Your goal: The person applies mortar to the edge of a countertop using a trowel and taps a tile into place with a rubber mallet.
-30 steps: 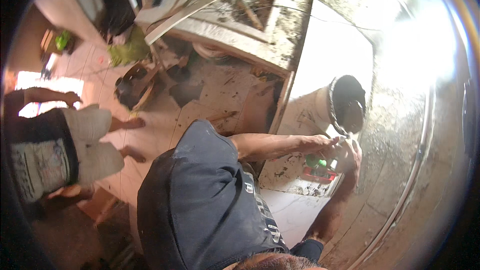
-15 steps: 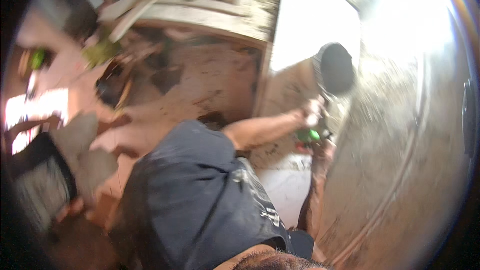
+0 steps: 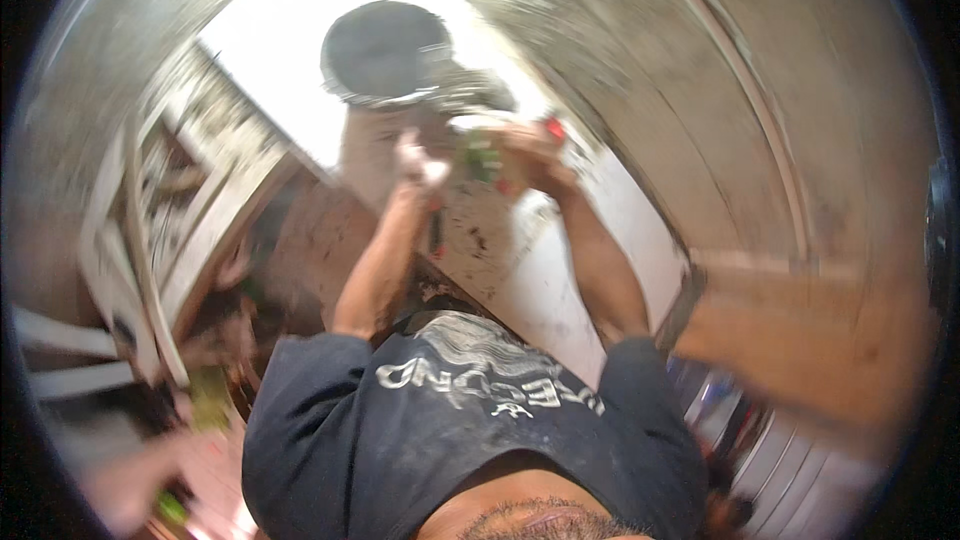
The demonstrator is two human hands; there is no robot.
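Note:
My left hand point(image 3: 420, 168) is over the near part of the work surface, blurred, its fingers looking curled, with a small white patch at them. To its right, my right hand point(image 3: 536, 154) is bent inward and looks closed around something pale that I cannot make out. A small red spot point(image 3: 554, 128) shows at its outer side. Between the hands a green thing point(image 3: 483, 158) is smeared by motion. Just beyond them stands a dark round bucket point(image 3: 387, 48) with a grey rim; what is inside cannot be told.
The long white board point(image 3: 640, 202) under the hands is glaring at the far end and stained nearer me. A rough grey wall point(image 3: 600, 70) runs along its right side. Pale wooden strips point(image 3: 140, 250) lean at the left. Stacked slats point(image 3: 790, 460) lie at the lower right.
My view has swung round, so the board and bucket now lie ahead instead of to the right. Both hands stay near the bucket, and the right forearm shows more fully. The person at left is out of view.

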